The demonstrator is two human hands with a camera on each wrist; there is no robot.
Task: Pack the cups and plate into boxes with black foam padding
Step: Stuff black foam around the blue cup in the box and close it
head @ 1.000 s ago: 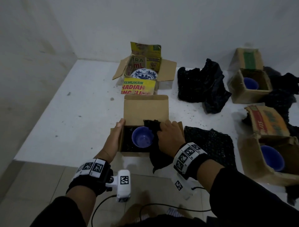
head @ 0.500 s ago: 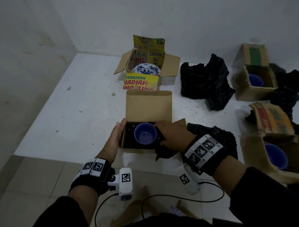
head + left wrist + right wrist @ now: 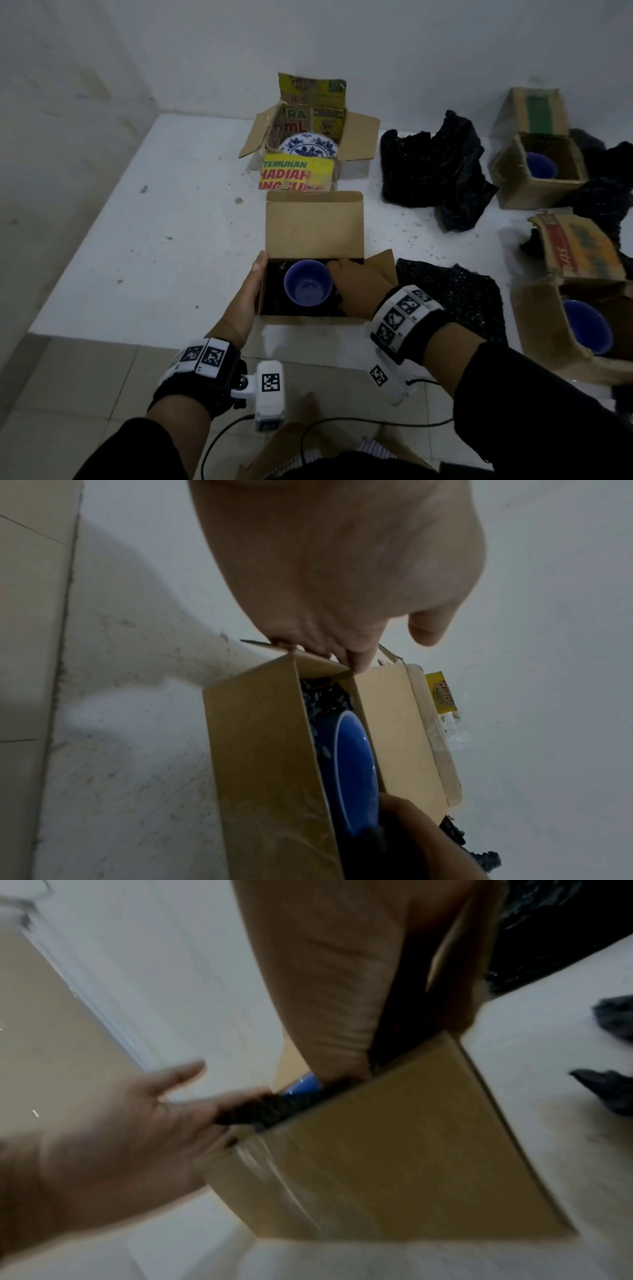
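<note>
Near-edge box (image 3: 310, 317) on the worktop (image 3: 144, 246), left hand (image 3: 247, 294) lying flat against its side, right hand (image 3: 359, 291) reaching inside and tucking black foam (image 3: 323, 696) beside blue cup (image 3: 307, 287), its grasp hidden.

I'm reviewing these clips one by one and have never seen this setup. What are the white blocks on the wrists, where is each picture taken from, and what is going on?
There is no machine here: a person packs with bare hands. The white blocks are small cameras strapped to the wrists. One picture comes from a head camera looking down; the other two look along each hand.

On the white platform stands an open cardboard box lined with black foam, with a blue cup inside. The left hand lies flat against the box's left side. The right hand reaches in beside the cup, tucking foam; its fingers are hidden. Behind stands a box with a patterned plate; to the right, loose foam and two more boxed cups.
</note>
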